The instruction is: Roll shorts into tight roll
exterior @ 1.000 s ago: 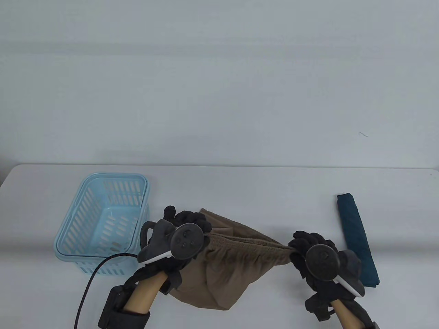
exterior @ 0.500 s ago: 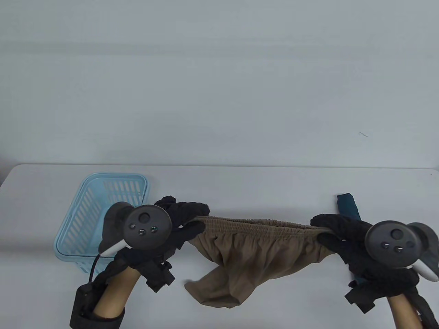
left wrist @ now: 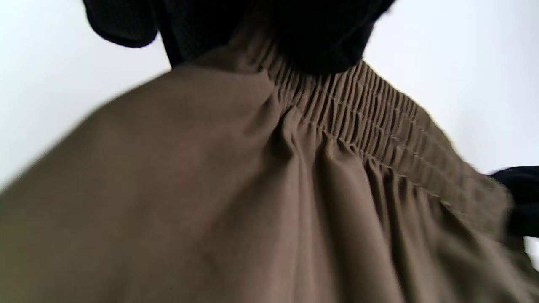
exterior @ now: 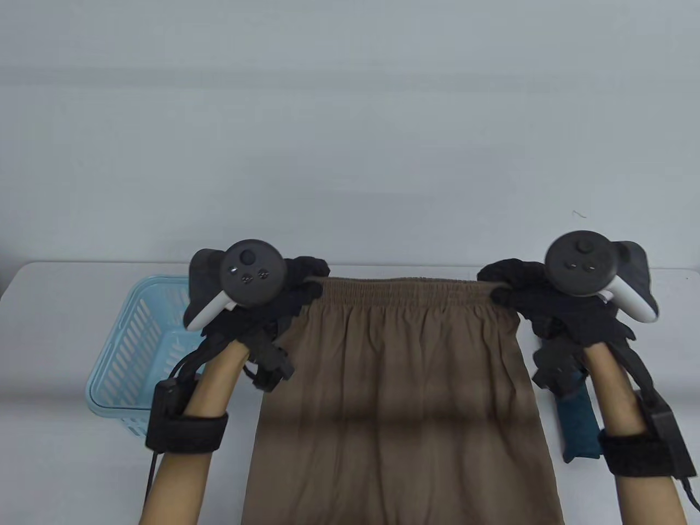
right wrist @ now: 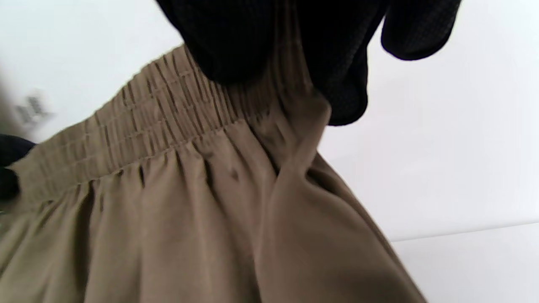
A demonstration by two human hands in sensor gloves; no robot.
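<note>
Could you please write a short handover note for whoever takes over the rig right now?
Left hand: pinches the left end of the shorts' waistband.
Right hand: pinches the right end.
Shorts: held up by the stretched waistband, hanging open and flat, lower part out of frame.
Basket sits behind the left arm; a folded teal cloth lies on the table by the right arm.
Done: shorts picked up and spread.
Left: lay them flat, probably fold, then roll tight.

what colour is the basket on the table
The basket is light blue plastic with slotted sides; the table view shows it best.
</note>
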